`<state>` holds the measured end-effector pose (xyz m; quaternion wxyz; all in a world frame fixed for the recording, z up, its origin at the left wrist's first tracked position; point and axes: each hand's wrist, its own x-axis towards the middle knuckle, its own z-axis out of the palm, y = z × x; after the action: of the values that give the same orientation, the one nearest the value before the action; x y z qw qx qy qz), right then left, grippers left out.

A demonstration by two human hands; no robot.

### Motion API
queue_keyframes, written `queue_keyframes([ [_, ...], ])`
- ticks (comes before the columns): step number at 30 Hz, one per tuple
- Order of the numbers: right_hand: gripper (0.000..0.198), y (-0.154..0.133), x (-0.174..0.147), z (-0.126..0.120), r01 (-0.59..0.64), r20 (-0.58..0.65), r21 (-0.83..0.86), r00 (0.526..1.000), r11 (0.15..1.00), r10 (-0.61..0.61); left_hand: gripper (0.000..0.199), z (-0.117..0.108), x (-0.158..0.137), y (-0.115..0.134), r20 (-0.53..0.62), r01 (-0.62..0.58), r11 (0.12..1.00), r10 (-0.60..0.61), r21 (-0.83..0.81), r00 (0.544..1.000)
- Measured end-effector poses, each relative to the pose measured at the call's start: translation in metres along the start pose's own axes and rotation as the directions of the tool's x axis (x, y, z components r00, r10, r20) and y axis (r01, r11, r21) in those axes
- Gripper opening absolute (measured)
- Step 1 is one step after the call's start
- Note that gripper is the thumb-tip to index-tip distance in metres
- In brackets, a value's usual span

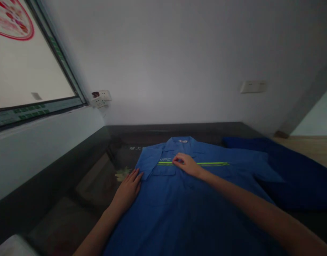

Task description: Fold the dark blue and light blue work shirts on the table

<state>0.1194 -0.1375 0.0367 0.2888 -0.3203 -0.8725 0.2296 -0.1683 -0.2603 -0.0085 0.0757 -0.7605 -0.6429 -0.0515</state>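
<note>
Right hand [186, 164] rests flat, fingers loose, on the shirt [179, 199] chest (collar away), left hand [129, 186] flat at its edge.

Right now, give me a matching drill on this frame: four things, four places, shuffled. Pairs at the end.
Things:
1. left hand
2. right hand
3. dark blue garment
4. wall sockets

Places:
A. on the chest of the blue shirt, at the yellow stripe
B. in the corner below the window
C. flat at the shirt's left edge, beside the sleeve
D. on the table, right of the shirt

Pairs: 1-C, 2-A, 3-D, 4-B
</note>
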Motion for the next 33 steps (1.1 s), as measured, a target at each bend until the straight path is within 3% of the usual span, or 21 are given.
queue_keyframes([
  [5, 0.017, -0.008, -0.104, -0.07, -0.133, 0.017, 0.018, 0.991, 0.991, 0.133, 0.048, -0.001, 0.001, 0.002, 0.06, 0.041, 0.997, -0.045, 0.064, 0.997],
  [8, 0.02, -0.007, -0.156, -0.107, -0.251, -0.079, 0.013, 0.965, 0.968, 0.251, 0.052, -0.003, 0.002, 0.007, 0.089, 0.096, 0.989, -0.107, 0.111, 0.99],
  [11, 0.025, -0.002, -0.198, -0.132, -0.371, -0.214, 0.024, 0.905, 0.928, 0.367, 0.053, -0.003, 0.004, 0.008, 0.123, 0.124, 0.985, -0.139, 0.123, 0.983],
  [17, 0.03, 0.012, -0.244, -0.16, -0.505, -0.352, 0.11, 0.786, 0.856, 0.509, 0.054, -0.016, 0.02, 0.0, 0.216, 0.092, 0.984, -0.124, 0.155, 0.969],
  [21, 0.026, 0.032, -0.246, -0.183, -0.597, -0.453, 0.015, 0.711, 0.802, 0.538, 0.045, -0.055, 0.062, 0.022, 0.029, 0.065, 0.978, -0.072, 0.197, 0.997],
  [22, 0.024, 0.036, -0.244, -0.188, -0.656, -0.49, -0.064, 0.677, 0.752, 0.549, 0.043, -0.067, 0.078, 0.036, -0.029, 0.043, 0.983, -0.038, 0.18, 0.999],
  [24, 0.023, 0.043, -0.24, -0.195, -0.786, -0.564, -0.233, 0.589, 0.573, 0.579, 0.039, -0.088, 0.112, 0.075, -0.116, -0.024, 0.995, 0.035, 0.095, 0.993],
  [27, 0.033, 0.048, -0.238, -0.197, -0.883, -0.609, -0.36, 0.466, 0.3, 0.642, 0.038, -0.103, 0.163, 0.156, -0.175, -0.28, 0.952, 0.258, -0.121, 0.95],
  [30, 0.044, 0.053, -0.243, -0.193, -0.893, -0.594, -0.388, 0.431, 0.227, 0.68, 0.034, -0.092, 0.205, 0.251, -0.176, -0.555, 0.774, 0.527, -0.304, 0.831],
  [32, 0.049, 0.057, -0.246, -0.19, -0.887, -0.584, -0.407, 0.437, 0.218, 0.684, 0.032, -0.076, 0.227, 0.311, -0.149, -0.653, 0.651, 0.655, -0.387, 0.741],
  [33, 0.051, 0.06, -0.248, -0.189, -0.88, -0.578, -0.421, 0.446, 0.219, 0.683, 0.032, -0.068, 0.237, 0.339, -0.138, -0.665, 0.611, 0.683, -0.429, 0.717],
])
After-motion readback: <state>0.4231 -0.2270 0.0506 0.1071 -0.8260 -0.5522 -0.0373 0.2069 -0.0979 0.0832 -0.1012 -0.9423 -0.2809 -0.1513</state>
